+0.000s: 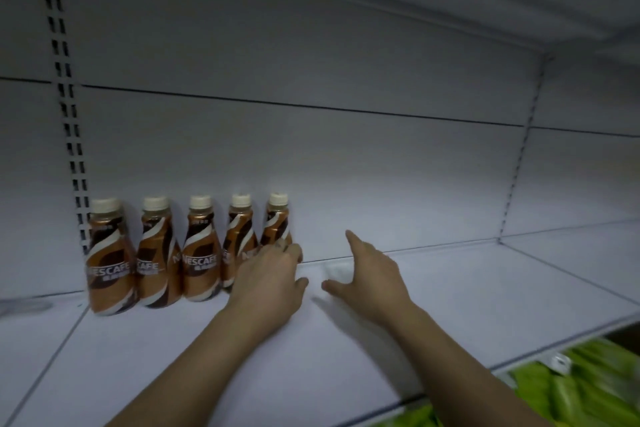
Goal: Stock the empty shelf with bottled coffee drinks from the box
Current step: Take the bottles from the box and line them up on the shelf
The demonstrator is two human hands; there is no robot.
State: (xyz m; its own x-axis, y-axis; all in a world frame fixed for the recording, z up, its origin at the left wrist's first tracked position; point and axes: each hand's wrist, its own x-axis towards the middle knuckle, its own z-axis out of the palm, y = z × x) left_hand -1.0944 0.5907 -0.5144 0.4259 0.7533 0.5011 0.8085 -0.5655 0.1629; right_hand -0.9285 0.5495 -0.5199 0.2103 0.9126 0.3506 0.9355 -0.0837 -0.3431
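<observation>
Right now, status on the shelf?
Left hand touching end bottle; right hand open, empty. Five bottles along back of shelf. Nothing in the way.

We see a shelf [346,340] of smooth, matt white painted metal, and bottles [201,250] of plastic with glossy brown wrap labels and matt cream caps [200,202].

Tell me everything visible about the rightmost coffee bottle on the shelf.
The rightmost coffee bottle stands upright at the end of a row of five, near the back panel of the white shelf. It has a cream cap, a narrow neck and a glossy wrap in bronze, dark brown and white swirls; it looks like plastic. Its lower part is hidden behind the left hand, whose fingers lie against its front. It stands close beside its neighbour; whether they touch is unclear.
</observation>
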